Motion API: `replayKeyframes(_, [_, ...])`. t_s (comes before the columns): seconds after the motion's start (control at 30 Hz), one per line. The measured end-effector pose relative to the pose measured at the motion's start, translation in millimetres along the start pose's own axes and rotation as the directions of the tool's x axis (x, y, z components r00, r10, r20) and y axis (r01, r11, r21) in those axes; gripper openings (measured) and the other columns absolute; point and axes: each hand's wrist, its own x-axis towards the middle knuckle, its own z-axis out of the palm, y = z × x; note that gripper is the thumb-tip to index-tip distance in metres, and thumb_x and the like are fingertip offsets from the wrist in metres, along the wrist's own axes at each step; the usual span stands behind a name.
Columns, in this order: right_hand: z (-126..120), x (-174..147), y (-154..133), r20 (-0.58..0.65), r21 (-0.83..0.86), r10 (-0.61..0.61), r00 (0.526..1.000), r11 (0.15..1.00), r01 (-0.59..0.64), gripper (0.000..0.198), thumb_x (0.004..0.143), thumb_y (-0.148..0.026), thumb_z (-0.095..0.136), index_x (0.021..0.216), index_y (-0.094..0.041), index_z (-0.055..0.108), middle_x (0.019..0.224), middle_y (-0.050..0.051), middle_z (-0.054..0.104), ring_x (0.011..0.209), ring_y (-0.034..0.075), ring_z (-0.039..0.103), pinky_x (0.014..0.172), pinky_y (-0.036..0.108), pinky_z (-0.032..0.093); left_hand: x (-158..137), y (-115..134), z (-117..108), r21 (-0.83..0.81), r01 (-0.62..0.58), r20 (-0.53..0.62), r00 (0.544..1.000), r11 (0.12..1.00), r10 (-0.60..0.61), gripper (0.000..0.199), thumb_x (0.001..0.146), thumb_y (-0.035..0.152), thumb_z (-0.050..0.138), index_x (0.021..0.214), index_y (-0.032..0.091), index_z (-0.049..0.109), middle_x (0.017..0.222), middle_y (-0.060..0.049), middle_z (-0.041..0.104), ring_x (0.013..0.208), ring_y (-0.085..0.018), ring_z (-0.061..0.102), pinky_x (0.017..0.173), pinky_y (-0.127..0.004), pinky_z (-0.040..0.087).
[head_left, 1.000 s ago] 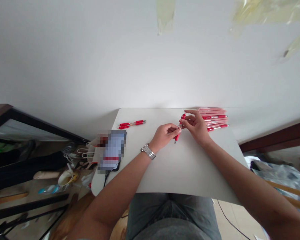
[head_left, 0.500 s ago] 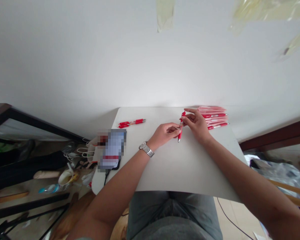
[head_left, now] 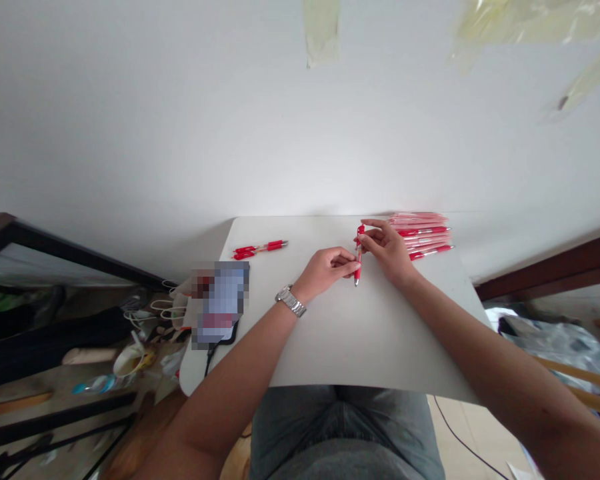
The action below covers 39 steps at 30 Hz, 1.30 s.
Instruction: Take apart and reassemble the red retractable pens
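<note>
Both my hands hold one red ballpoint pen [head_left: 359, 254] with a clear middle and a silver tip pointing toward me. My left hand [head_left: 331, 267], with a metal watch on the wrist, pinches the pen's lower grip. The fingers of my right hand [head_left: 386, 250] are closed around its upper part near the clip, the index finger at the top end. Just beyond my right hand lies a pile of pink refills [head_left: 420, 219] with red pens [head_left: 431, 252] among them. Left of my hands, a couple of red pens [head_left: 261, 249] lie side by side on the white table [head_left: 350, 340].
A phone [head_left: 223, 300] with a cable rests at the table's left edge. The wall [head_left: 230, 133] rises right behind the table. On the floor to the left are a cup [head_left: 129, 360], a bottle [head_left: 97, 385] and black metal bars; plastic bags [head_left: 555, 343] sit at the right.
The view has shifted slightly. Both hands keep their hold on the pen, which now stands a little more upright in the picture.
</note>
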Motion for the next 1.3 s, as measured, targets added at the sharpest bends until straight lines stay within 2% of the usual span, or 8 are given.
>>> replayKeyframes(0.4, [-3.0,1.5,1.1,0.034,-0.016,-0.033,0.999,0.999,0.034,0.049,0.085,-0.055,0.079,0.12,-0.025,0.061,0.09,0.002,0.075,0.077,0.018,0.071,0.075,0.037,0.061,-0.2,2.3,1.6,0.009,-0.008,-0.009,1.0,1.0,0.008,0.038,0.085,0.047,0.081,0.096,0.012,0.073,0.091,-0.009,0.076,0.081,-0.015,0.072,0.079,-0.03,0.06])
replayKeyframes(1.3, [-1.6,0.5,-2.7,0.006,-0.017,-0.002,1.0,1.0,0.003,0.054,0.083,-0.056,0.081,0.122,-0.025,0.06,0.091,0.003,0.076,0.078,0.019,0.071,0.076,0.038,0.062,0.8,4.3,2.5,0.002,-0.014,-0.012,1.0,1.0,0.014,0.037,0.085,0.046,0.081,0.096,0.012,0.073,0.091,-0.009,0.076,0.081,-0.016,0.071,0.078,-0.03,0.06])
